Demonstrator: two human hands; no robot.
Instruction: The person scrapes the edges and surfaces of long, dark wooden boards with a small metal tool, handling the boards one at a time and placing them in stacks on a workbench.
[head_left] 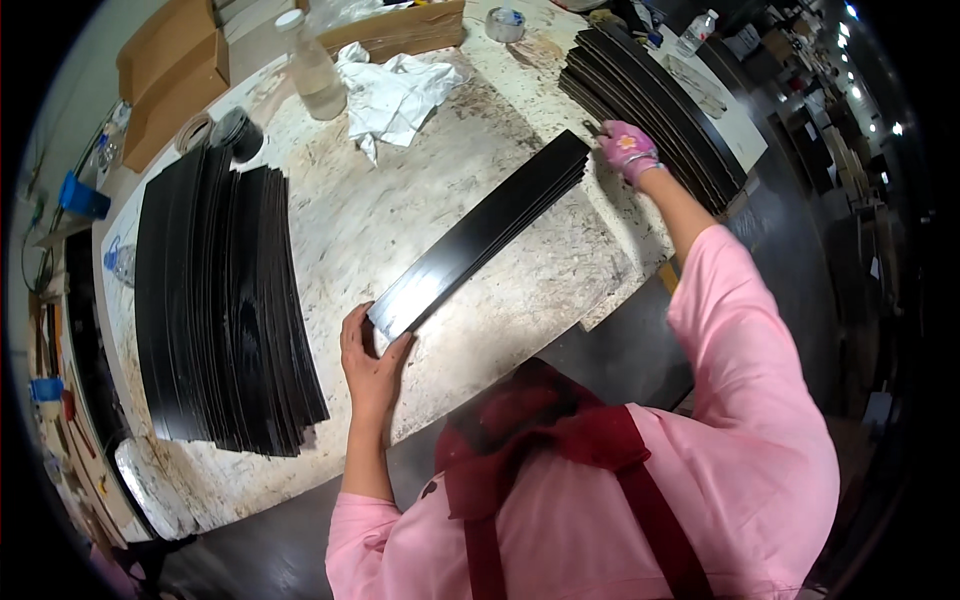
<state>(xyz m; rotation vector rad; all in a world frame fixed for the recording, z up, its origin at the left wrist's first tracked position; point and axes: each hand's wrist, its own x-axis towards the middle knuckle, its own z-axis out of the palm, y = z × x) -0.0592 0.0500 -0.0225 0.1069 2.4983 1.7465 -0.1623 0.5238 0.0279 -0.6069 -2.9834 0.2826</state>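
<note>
A small stack of long, flat black strips (pixel 480 235) lies at a slant across the middle of the worktable. Bare, my left hand (pixel 372 355) grips its near end, thumb on one side and fingers on the other. My right hand (pixel 630 152), in a pink glove with a flower on it, is closed just beyond the stack's far end. Something small and dark pokes out by its fingertips, too small to name. Close beside that hand stands a curved row of black strips (pixel 655 110). A larger row of black strips (pixel 225 310) fills the table's left side.
Stained and pale, the worktable (pixel 520 330) has its edge close to my body. Toward the back are a crumpled white cloth (pixel 395 95), a clear bottle (pixel 315 75), a tape roll (pixel 505 24), a dark jar (pixel 238 133) and cardboard boxes (pixel 175 85). A water bottle (pixel 697 33) stands far right.
</note>
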